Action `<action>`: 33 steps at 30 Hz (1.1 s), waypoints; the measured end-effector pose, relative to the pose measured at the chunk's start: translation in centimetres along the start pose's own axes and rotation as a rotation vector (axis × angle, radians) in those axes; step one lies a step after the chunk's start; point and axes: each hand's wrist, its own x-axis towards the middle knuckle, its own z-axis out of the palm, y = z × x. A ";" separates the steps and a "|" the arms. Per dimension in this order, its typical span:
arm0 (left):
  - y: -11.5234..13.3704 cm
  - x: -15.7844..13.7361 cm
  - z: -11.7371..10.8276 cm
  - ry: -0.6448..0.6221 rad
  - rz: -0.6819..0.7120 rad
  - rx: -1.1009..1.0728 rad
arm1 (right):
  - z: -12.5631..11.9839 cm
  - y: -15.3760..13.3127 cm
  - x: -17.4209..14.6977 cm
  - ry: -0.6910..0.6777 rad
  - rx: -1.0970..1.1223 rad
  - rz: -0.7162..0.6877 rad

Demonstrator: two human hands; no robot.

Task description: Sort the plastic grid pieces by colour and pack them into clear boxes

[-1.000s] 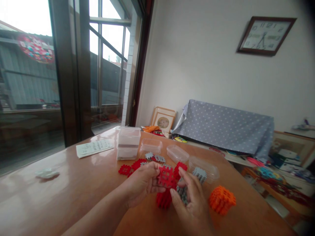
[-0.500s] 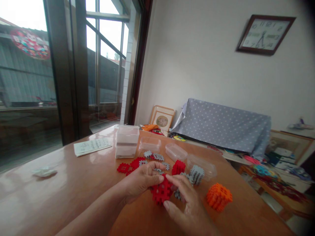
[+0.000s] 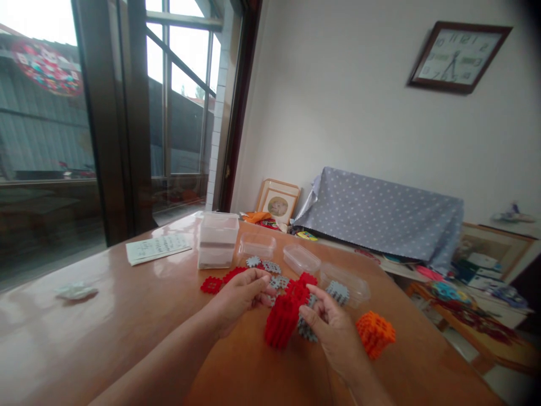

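Observation:
A stack of red toothed building plates [image 3: 279,324] stands on the table between my hands, its layered side facing me. My right hand [image 3: 333,324] pinches a red toothed plate [image 3: 297,291] between thumb and forefinger at the top of that stack. My left hand [image 3: 243,299] hovers just left of the stack, fingers loosely curled and apart, with nothing visible in them. Behind the hands lie loose grey plates [image 3: 279,282] and another red plate group [image 3: 308,278], partly hidden. Grey plates [image 3: 306,329] also show beside the stack, under my right hand.
An orange plate stack [image 3: 375,335] is on the right, and a grey stack [image 3: 338,292] sits by a clear tray [image 3: 359,287]. Farther back are a clear tub [image 3: 301,259], a white drawer box [image 3: 218,239] and paper [image 3: 158,249]. A crumpled wrapper [image 3: 76,291] lies left.
My left hand has come off the red stack and moved slightly left. The stack, earlier held tilted between both hands, now shows its layered side. My right thumb has risen toward its top.

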 end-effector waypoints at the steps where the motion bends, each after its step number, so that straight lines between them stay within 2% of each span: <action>1: -0.2 0.2 -0.2 0.018 -0.007 0.026 | 0.0 0.1 0.1 -0.008 0.010 0.017; 12: -0.4 0.3 -0.1 -0.006 -0.040 0.126 | -0.1 1.9 0.7 -0.166 -0.058 0.070; 22: -0.6 0.5 -0.7 -0.014 -0.015 0.151 | -0.2 1.8 0.7 -0.201 -0.062 0.088; 27: 0.6 0.7 -2.9 0.054 0.035 0.201 | -0.5 1.2 0.4 -0.128 -0.060 0.088; 29: 1.4 0.8 -4.5 0.144 0.080 0.301 | -0.5 0.9 0.2 -0.083 -0.068 0.081; 30: 1.8 0.9 -5.4 0.211 0.103 0.423 | -0.5 0.7 0.2 -0.068 -0.073 0.087; 33: 2.5 0.8 -7.7 0.386 0.098 0.949 | -0.3 0.5 0.0 -0.046 -0.088 0.117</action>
